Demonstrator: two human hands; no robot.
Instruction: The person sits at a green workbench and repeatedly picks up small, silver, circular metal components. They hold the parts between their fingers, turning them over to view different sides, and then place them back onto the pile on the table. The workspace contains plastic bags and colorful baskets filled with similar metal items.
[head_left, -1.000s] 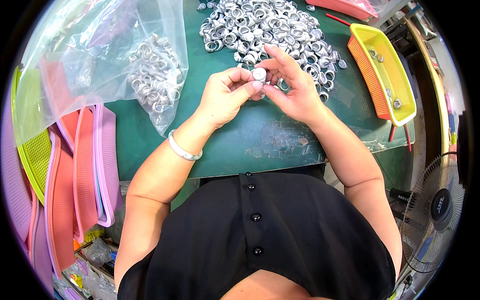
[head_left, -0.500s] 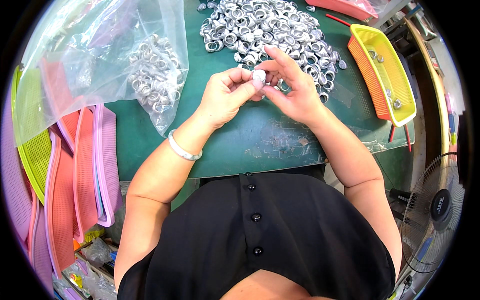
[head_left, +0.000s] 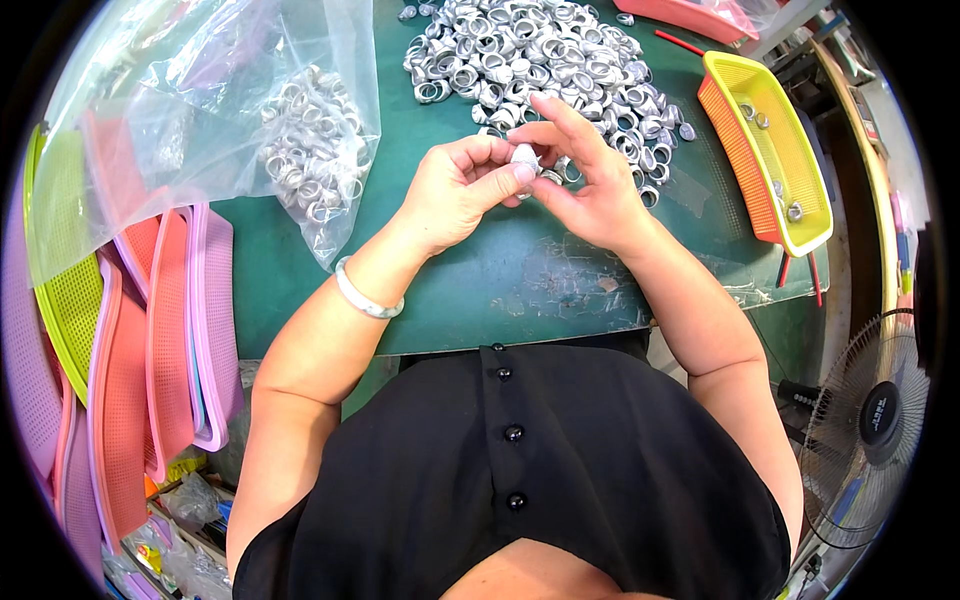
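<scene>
Turned since the earlier frame, the silver ring (head_left: 524,156) sits between our left hand (head_left: 452,192) and right hand (head_left: 597,192). We pinch it with both, fingers closed.

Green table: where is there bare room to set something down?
On the table, the widest bare patch lies between the near edge, left hand and right hand. Smaller ones lie between left forearm and lilac basket, and between right forearm and yellow basket. Crowded: the clear bag and silvery ring pile.
</scene>
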